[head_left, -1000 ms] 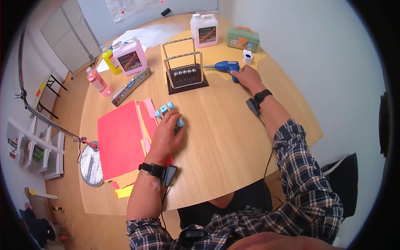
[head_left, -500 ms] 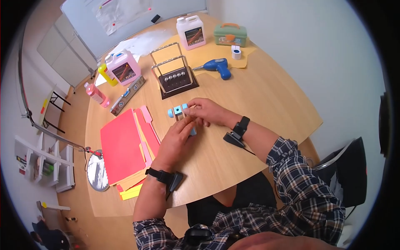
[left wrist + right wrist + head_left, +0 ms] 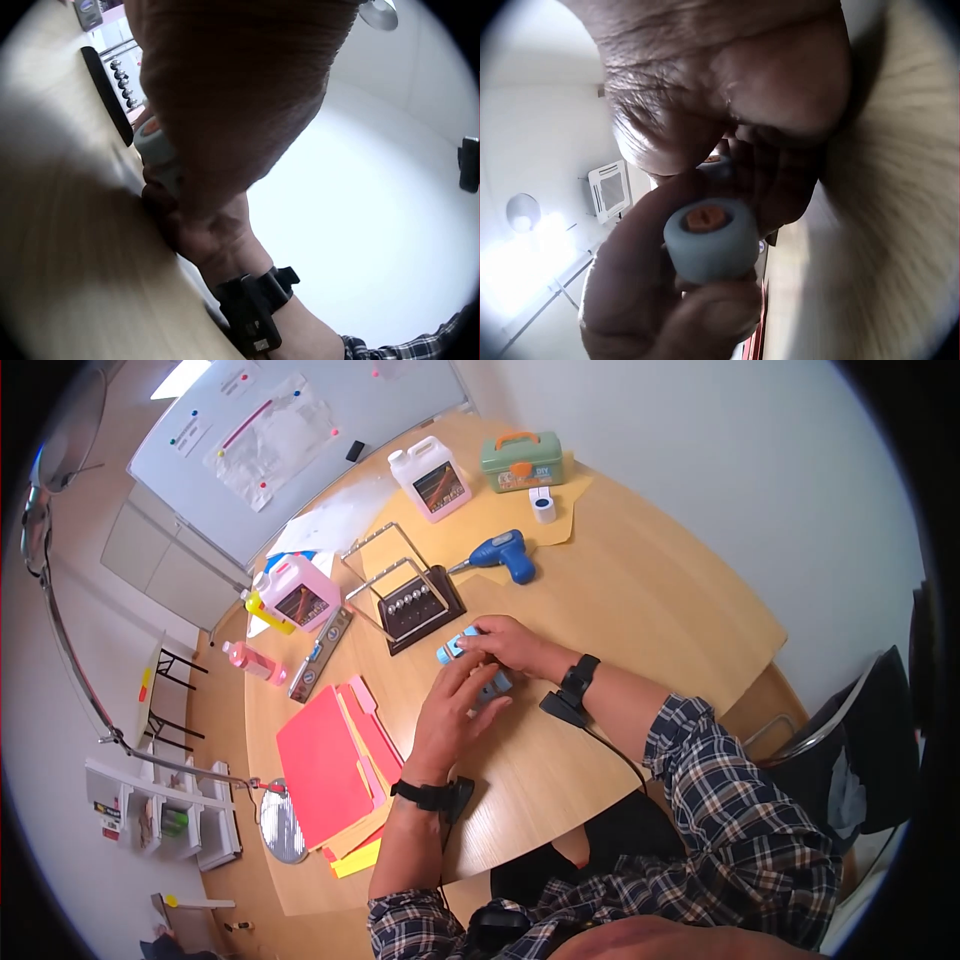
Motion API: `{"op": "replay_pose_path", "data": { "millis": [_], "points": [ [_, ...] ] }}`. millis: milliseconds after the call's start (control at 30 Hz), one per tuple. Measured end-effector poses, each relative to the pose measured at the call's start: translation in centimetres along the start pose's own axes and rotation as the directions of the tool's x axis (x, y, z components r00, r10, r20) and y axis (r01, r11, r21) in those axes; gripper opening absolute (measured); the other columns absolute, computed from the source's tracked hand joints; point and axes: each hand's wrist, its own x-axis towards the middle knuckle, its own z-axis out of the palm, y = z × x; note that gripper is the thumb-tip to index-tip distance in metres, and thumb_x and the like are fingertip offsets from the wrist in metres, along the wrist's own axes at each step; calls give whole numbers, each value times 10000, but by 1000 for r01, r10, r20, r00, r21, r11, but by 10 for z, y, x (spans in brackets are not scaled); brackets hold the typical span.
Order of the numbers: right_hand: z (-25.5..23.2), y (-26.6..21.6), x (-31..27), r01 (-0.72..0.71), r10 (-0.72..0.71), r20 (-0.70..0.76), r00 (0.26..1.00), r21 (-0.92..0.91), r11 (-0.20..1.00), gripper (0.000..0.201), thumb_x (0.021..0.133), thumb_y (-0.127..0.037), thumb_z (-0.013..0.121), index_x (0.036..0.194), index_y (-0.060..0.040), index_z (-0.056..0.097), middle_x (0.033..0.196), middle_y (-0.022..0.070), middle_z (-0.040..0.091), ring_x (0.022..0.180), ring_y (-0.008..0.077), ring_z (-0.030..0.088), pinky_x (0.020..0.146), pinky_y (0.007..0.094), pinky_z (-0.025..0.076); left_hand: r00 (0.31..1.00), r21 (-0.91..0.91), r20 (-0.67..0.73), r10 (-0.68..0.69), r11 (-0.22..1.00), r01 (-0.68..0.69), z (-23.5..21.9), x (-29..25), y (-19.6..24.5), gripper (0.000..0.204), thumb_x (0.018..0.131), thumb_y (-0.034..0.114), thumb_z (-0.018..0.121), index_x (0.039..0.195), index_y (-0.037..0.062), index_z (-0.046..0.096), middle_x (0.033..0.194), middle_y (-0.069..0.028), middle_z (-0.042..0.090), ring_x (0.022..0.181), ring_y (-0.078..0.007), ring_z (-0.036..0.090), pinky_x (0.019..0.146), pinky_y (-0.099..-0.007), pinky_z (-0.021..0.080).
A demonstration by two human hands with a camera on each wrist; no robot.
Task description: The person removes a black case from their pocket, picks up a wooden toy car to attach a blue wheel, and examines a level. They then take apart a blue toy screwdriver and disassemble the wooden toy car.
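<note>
A light blue piece point(image 3: 495, 686) with rounded ends lies between the two hands, just in front of the ball-and-frame desk ornament point(image 3: 413, 606). My left hand point(image 3: 452, 718) holds its near part, and my right hand point(image 3: 512, 644) grips the far end. In the right wrist view, a blue cylindrical end point(image 3: 712, 255) with an orange centre sits between the left thumb and a finger point(image 3: 630, 270). Part of the piece point(image 3: 156, 147) shows beside the right hand point(image 3: 206, 236) in the left wrist view. Fingers hide its middle.
A blue drill-shaped tool point(image 3: 506, 555) lies beyond the right hand. Red folders point(image 3: 325, 765) lie left of the left hand, with a spirit level point(image 3: 322, 655) and a pink bottle point(image 3: 255, 663) behind. Farther back stand jugs point(image 3: 432, 480) and a green box point(image 3: 522, 462).
The right hand has let go of the blue tool, come back toward the left hand and taken hold of the light blue piece. The head view has shifted and tilted.
</note>
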Motion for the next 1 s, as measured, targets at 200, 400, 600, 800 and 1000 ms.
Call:
{"op": "replay_pose_path", "data": {
  "millis": [200,400,600,800,1000],
  "points": [
    [-2,-26,-15,-110,109,13,994,31,993,264,1069,-305,723,1095,-43,710,889,21,692,760,95,628,674,286,515,832,-431,-306,-463,847,312,6,-3,-32,494,1055,218,768,1481,52,581,1368,-86,623,1055,-128,677,774,-284,560],
    [6,-43,-24,-159,156,92,983,31,987,260,1102,-278,688,1188,-33,678,923,33,708,803,110,670,715,288,559,733,-779,51,-678,432,454,14,-6,-58,406,1127,283,657,1436,24,615,1235,-67,681,907,-106,670,767,-265,562],
    [7,-40,-29,-116,120,73,990,-65,991,274,1108,-281,684,1219,-30,671,926,19,710,841,100,673,732,275,554,757,-855,279,-590,206,475,12,6,-62,291,1148,238,610,1336,31,691,1081,-30,744,913,-101,677,794,-271,575],
    [12,-54,-35,-169,188,77,979,-207,964,320,1115,-330,672,1251,-41,657,952,21,726,800,103,690,667,259,555,753,-841,292,-590,216,496,12,3,-64,293,1137,227,637,1330,15,695,1116,-42,758,950,-103,697,856,-278,580],
    [6,-68,-38,-314,340,147,929,-176,933,400,1127,-394,643,1318,-42,629,1014,44,740,847,128,730,678,285,600,764,-855,272,-586,217,471,14,-2,-57,290,1120,200,670,1338,9,687,1137,-56,764,973,-118,718,865,-276,580]
  ]
}}
